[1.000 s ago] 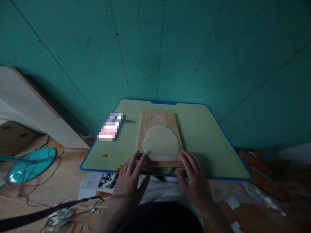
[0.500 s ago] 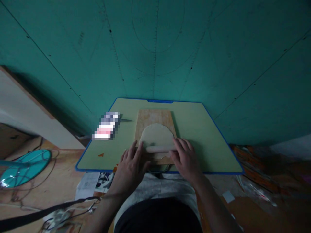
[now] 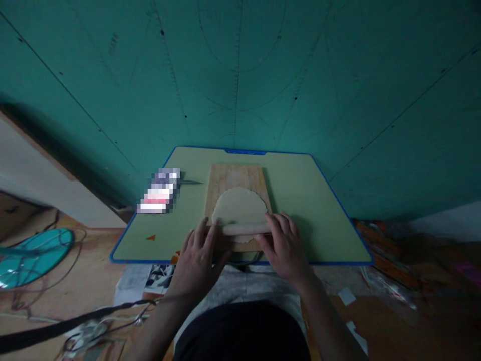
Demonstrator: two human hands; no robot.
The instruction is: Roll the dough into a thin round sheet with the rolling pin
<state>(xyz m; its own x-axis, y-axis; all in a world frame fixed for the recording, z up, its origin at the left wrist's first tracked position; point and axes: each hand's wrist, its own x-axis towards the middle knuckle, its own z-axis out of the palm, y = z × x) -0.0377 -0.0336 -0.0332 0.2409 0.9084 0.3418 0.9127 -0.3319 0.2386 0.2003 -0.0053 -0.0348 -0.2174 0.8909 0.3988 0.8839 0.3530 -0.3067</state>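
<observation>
A sheet of flat, pale dough (image 3: 240,203) with a rounded far edge lies on a wooden cutting board (image 3: 236,174). Across its near part rests a light-coloured rolling pin (image 3: 244,229). My left hand (image 3: 197,258) is at the pin's left end, its fingers on the pin and the thumb on the near side. At the right end, my right hand (image 3: 285,245) grips the pin with bent fingers. The pin's two ends are hidden under my hands.
The board sits on a pale green table (image 3: 308,200) with a blue rim, close to a green wall (image 3: 240,75). To the left lie a blurred-out phone-like item (image 3: 160,190), a thin pointed blade (image 3: 191,182) and an orange scrap (image 3: 151,237). Cables (image 3: 86,333) trail on the floor.
The whole view has shifted slightly, so everything appears a little higher and further left. Both hands stay on the rolling pin, which has hardly moved over the dough.
</observation>
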